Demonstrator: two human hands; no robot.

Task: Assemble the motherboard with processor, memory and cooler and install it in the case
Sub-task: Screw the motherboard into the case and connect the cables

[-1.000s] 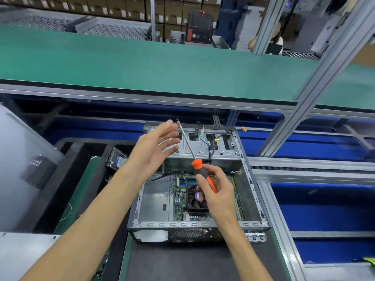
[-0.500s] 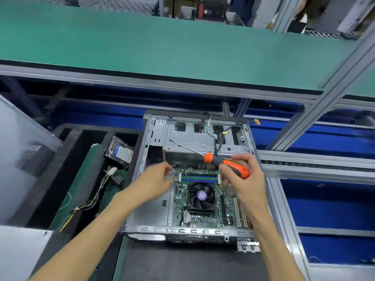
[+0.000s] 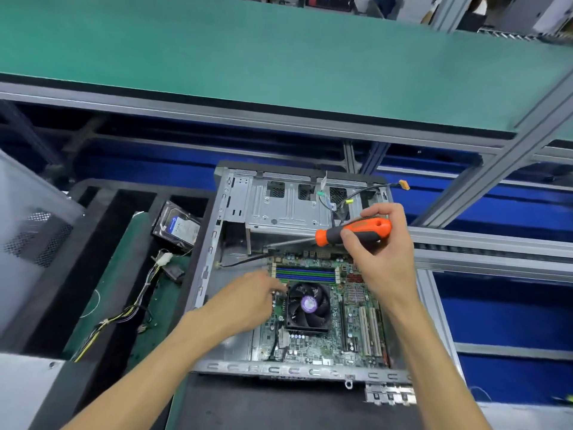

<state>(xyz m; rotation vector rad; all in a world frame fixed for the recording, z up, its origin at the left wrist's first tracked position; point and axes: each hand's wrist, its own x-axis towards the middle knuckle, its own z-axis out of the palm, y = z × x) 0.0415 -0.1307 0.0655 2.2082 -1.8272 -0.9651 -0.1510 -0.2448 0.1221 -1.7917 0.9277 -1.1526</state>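
- Green conveyor belt [image 3: 248, 48] spans the frame's top, behind our open case [image 3: 217, 243].
- Our right hand [image 3: 381, 252] grips the screwdriver [image 3: 353, 232].
- Our left hand [image 3: 248, 301] touches the motherboard [image 3: 356, 321] beside the cooler [image 3: 308, 305]; its fingers' pose is unclear.

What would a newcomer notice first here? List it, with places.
The orange-and-grey screwdriver in the right hand, held over the open grey metal computer case at centre. Below it, the black cooler fan with a purple hub on the green motherboard, the left hand beside it.

No text or label is sharp enough to read.
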